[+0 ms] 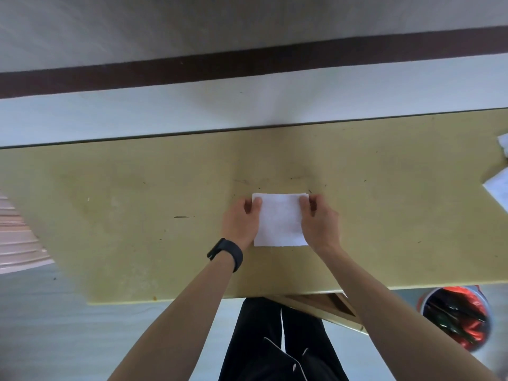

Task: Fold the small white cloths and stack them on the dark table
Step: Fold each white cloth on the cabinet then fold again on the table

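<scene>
Reaching forward from the lower edge of the view, both bare forearms are brought together over the middle of the table (pixel 137 215). The left hand (pixel 242 220) is set against the left edge of a small white cloth (pixel 280 222), with the thumb laid on top near the far left corner and the fingers curled in beside it, so that the corner is pinched. The right hand (pixel 319 222) is placed the same way on the right edge, thumb on top near the far right corner, fingers curled, the edge held between them. The cloth is seen as a neat rectangle lying flat on the tabletop between the two hands, its near edge just past the wrists. A black band (pixel 226 254) is worn on the left wrist. Two more white pieces (pixel 500 188) are cut off by the right border, well apart from the hands. Below the table's near edge dark trousers (pixel 261 339) are visible, and a round bucket (pixel 456 317) with a red lining stands to the right. The tabletop is yellowish, scuffed and marked. Beyond it a pale wall (pixel 247 28) is crossed by a dark stripe (pixel 247 61), and the floor (pixel 41 325) is light grey-blue.
</scene>
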The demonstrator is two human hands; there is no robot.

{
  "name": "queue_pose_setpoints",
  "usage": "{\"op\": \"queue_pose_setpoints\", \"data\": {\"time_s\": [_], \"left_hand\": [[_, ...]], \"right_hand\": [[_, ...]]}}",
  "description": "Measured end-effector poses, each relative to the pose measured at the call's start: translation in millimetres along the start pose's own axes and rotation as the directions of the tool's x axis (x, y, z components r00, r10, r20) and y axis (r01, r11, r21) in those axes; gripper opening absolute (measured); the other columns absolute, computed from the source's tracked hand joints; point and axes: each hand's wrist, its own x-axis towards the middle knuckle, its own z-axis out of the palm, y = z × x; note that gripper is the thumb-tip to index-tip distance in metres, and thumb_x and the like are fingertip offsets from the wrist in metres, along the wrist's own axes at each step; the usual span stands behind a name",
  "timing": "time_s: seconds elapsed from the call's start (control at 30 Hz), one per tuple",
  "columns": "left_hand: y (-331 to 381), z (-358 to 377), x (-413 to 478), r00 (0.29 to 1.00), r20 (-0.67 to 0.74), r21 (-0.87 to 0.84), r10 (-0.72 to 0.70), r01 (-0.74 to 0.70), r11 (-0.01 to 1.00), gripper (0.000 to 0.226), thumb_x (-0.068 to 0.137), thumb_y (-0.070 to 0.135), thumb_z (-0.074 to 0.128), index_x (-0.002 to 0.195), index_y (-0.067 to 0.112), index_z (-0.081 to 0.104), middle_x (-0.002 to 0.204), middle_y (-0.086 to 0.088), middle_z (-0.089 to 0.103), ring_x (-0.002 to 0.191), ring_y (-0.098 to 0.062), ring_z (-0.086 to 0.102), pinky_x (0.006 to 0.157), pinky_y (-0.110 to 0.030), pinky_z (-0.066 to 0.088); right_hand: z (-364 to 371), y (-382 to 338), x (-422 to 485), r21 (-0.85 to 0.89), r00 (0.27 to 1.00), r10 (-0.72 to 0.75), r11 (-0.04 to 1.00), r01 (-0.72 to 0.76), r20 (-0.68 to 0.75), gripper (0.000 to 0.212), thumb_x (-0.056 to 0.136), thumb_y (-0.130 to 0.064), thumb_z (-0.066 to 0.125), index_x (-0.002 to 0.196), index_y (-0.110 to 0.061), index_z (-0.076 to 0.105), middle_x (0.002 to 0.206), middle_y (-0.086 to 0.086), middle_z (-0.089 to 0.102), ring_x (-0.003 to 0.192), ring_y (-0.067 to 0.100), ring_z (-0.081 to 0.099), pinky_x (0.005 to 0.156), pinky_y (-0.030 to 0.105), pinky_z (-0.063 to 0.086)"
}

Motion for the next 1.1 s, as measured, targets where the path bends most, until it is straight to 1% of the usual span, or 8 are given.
{"op": "queue_pose_setpoints", "data": {"time_s": [0.17,0.33,0.43,0.6,0.7,0.8,0.97,1.1], "left_hand": [[4,1,5,1.0,-0.004,0.048,-0.016,0.016,0.999,0.036,0.097,0.048,0.049,0.09,0.015,0.059,0.083,0.0,0.066,0.071,-0.017,0.058,0.065,-0.033,0.049],[6,0,5,0.999,-0.023,0.159,-0.036,0.039,0.986,0.039,0.096,0.052,0.046,0.083,0.016,0.054,0.071,0.005,0.056,0.062,-0.015,0.05,0.057,-0.03,0.042],[7,-1,2,0.998,-0.061,0.264,-0.013,0.029,0.964,0.038,0.096,0.057,0.044,0.089,0.021,0.054,0.079,0.006,0.062,0.067,-0.013,0.055,0.055,-0.029,0.04],[6,1,-12,0.992,-0.125,0.398,0.025,0.027,0.917,0.051,0.093,0.066,0.04,0.107,0.018,0.051,0.1,0.001,0.056,0.084,-0.024,0.06,0.071,-0.036,0.05],[7,6,-17,0.994,-0.107,0.383,-0.02,0.06,0.922,0.046,0.093,0.055,0.05,0.113,0.014,0.05,0.11,-0.003,0.054,0.093,-0.025,0.059,0.075,-0.038,0.05],[12,10,-16,0.991,-0.101,0.323,-0.083,0.112,0.94,0.041,0.094,0.049,0.056,0.114,0.014,0.051,0.111,-0.005,0.055,0.095,-0.026,0.058,0.079,-0.04,0.052],[21,13,-13,0.982,-0.097,0.223,-0.16,0.179,0.958,0.033,0.092,0.039,0.063,0.108,0.013,0.052,0.104,-0.006,0.064,0.093,-0.029,0.063,0.081,-0.045,0.055],[21,10,-8,0.977,-0.037,0.125,-0.21,0.213,0.969,0.031,0.084,0.038,0.063,0.103,0.014,0.057,0.097,-0.003,0.066,0.083,-0.024,0.065,0.075,-0.043,0.059]], "right_hand": [[4,-6,0,-0.037,0.999,0.034,0.999,-0.034,-0.024,0.028,0.1,-0.047,0.038,0.096,-0.025,0.055,0.079,-0.011,0.063,0.073,0.015,0.058,0.061,0.034,0.046],[3,-10,4,-0.052,0.996,0.07,0.996,-0.072,-0.049,0.025,0.097,-0.048,0.045,0.093,-0.024,0.052,0.078,-0.011,0.063,0.075,0.016,0.06,0.065,0.036,0.049],[0,-9,5,-0.154,0.996,0.064,0.985,-0.073,-0.06,0.031,0.095,-0.054,0.043,0.091,-0.025,0.051,0.078,-0.009,0.062,0.074,0.019,0.06,0.064,0.036,0.048],[-8,-9,-5,-0.227,0.99,0.065,0.969,-0.093,-0.129,0.038,0.092,-0.062,0.042,0.096,-0.026,0.053,0.094,-0.009,0.056,0.082,0.021,0.056,0.07,0.034,0.04],[-8,-7,-15,-0.24,0.992,0.054,0.968,-0.08,-0.111,0.041,0.087,-0.061,0.054,0.104,-0.024,0.053,0.101,-0.007,0.055,0.087,0.02,0.057,0.072,0.034,0.044],[-1,-11,-18,-0.219,0.995,0.081,0.972,-0.091,-0.054,0.038,0.085,-0.05,0.063,0.108,-0.022,0.053,0.104,-0.005,0.057,0.093,0.022,0.059,0.075,0.036,0.047],[2,-31,-9,-0.037,0.953,0.302,0.953,-0.301,0.037,0.024,0.085,-0.027,0.06,0.105,-0.019,0.049,0.085,-0.007,0.055,0.08,0.021,0.057,0.067,0.034,0.046],[-4,-31,-6,0.133,0.934,0.338,0.927,-0.352,0.115,0.025,0.083,-0.021,0.059,0.108,-0.018,0.056,0.09,-0.006,0.058,0.079,0.015,0.056,0.067,0.033,0.046]]}}
